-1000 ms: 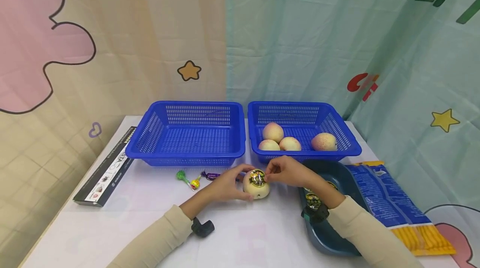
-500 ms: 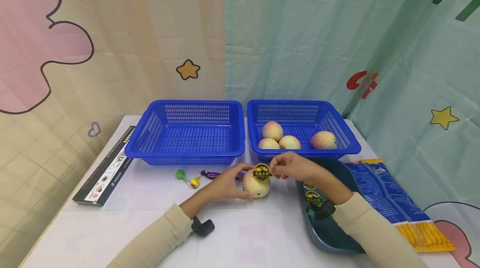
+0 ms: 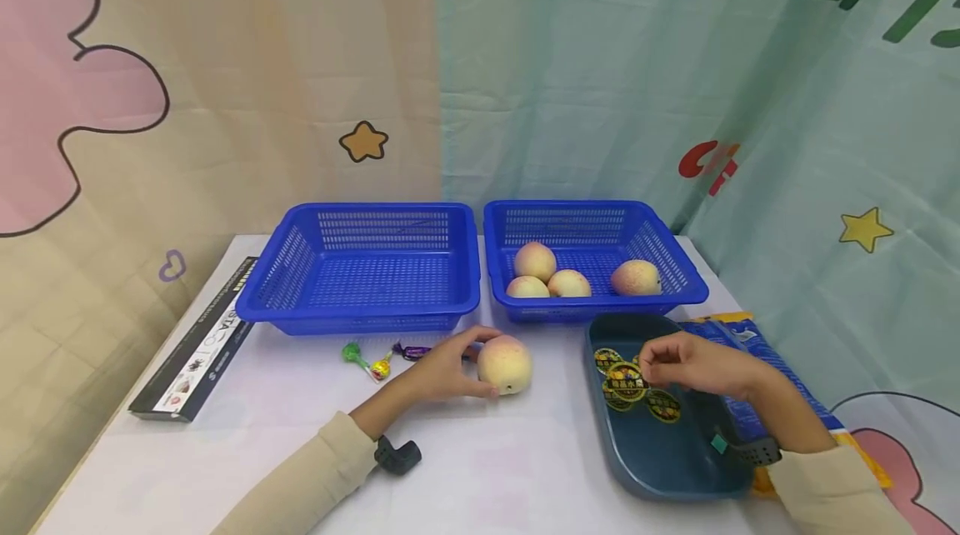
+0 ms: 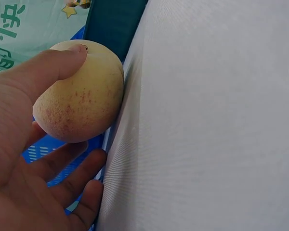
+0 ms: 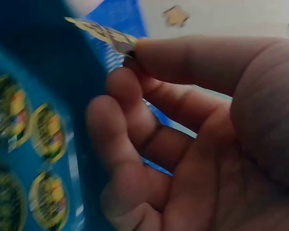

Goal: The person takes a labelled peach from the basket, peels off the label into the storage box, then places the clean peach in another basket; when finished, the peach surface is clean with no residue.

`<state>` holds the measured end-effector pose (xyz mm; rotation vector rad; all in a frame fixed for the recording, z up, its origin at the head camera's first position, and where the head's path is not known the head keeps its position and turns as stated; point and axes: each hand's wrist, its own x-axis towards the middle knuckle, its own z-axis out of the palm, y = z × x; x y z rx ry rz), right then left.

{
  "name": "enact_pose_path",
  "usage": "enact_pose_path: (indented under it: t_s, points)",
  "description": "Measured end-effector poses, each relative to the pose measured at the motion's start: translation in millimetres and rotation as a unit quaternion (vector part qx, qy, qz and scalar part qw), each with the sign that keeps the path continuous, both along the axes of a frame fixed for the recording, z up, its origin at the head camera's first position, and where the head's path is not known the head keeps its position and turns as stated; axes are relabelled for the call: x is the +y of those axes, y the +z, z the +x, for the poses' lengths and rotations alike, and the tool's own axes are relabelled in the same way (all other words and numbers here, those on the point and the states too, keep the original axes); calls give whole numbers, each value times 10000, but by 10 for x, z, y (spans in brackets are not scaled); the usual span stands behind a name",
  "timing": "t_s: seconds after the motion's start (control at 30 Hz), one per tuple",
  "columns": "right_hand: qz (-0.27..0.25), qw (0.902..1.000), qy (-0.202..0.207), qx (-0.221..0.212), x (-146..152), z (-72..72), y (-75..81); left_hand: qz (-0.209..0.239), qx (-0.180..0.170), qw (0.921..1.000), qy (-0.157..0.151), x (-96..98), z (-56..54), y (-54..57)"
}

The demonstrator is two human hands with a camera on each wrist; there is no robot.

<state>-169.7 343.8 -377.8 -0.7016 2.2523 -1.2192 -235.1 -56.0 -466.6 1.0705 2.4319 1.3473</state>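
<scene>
A pale yellow peach with a pink blush rests on the white table in the middle of the head view. My left hand holds it from the left; in the left wrist view the thumb lies over the peach near its stem end. Above the dark teal tray is my right hand. Thumb and index finger pinch a round black-and-gold sticker by its edge, seen nearly edge-on in the right wrist view. More such stickers lie in the tray below.
Behind the hands stand two blue baskets, the left one bare inside, the right one holding several peaches. Two lollipops and a purple-wrapped candy lie left of centre. A long black-and-white box and a blue-yellow bag flank them.
My right hand has lifted the sticker off the peach's surface and carried it rightward over the tray. The left hand stays on the peach. The head view has shifted slightly.
</scene>
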Motion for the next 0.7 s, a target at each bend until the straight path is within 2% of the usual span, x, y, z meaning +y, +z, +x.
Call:
enact_pose_path:
  t_s: [0.13,0.27,0.43,0.7]
  points:
    - [299,9989,207,-302,-13,21,-180,-1,46,10000,10,-25,-1,-8]
    - [1139,9934,162,-31,-150,47,-321,-27,131,9999,-37,-22,-9,-48]
    - [2282,9728,-276,297,-292,114,-399,-31,28,10000,-83,-22,-4,-75]
    - [2949,9486,-998,568,-391,177,-418,-71,33,9999,-90,-37,-1,-26]
